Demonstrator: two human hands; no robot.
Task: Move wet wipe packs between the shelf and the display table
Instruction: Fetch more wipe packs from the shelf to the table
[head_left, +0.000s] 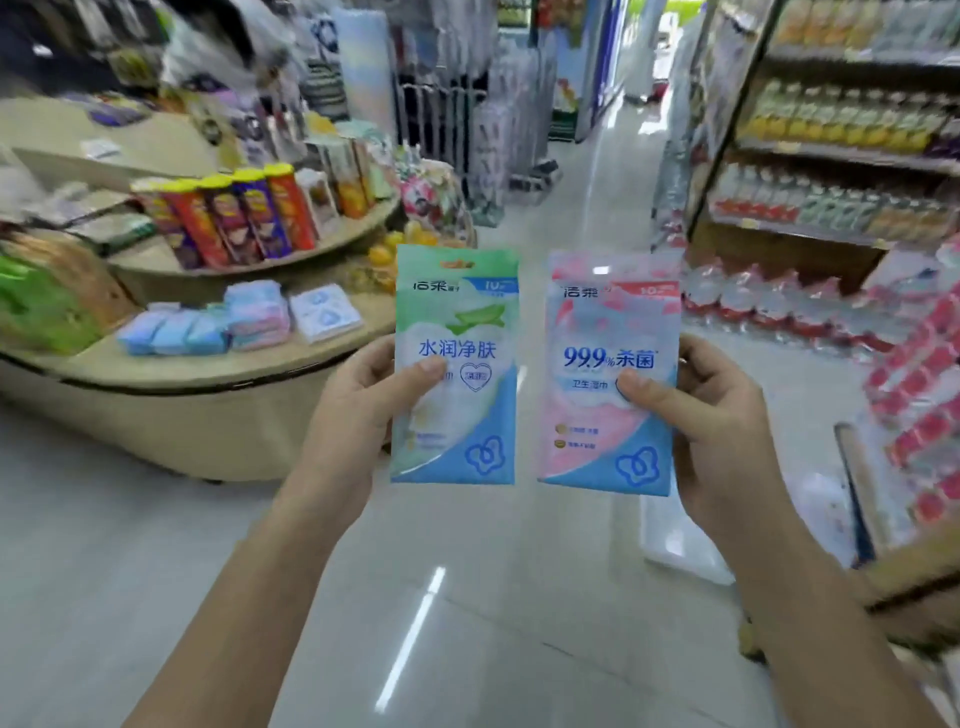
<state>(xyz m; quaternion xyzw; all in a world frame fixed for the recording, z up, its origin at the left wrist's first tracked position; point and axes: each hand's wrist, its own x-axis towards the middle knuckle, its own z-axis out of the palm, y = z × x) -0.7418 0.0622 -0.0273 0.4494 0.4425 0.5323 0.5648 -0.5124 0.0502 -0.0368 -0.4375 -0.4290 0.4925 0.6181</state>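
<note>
I hold two wet wipe packs upright in front of me over the aisle floor. My left hand grips the green and blue pack by its left edge, thumb on the front. My right hand grips the pink and blue pack by its right edge, thumb on the front. The two packs hang side by side, a small gap between them. To the left stands the curved beige display table, with several more wipe packs lying on its lower tier.
Crisp tubes and snack boxes stand on the table's upper tier. A shelf of drink bottles runs along the right, with shrink-wrapped bottle packs on the floor below. The tiled aisle stretches ahead between them.
</note>
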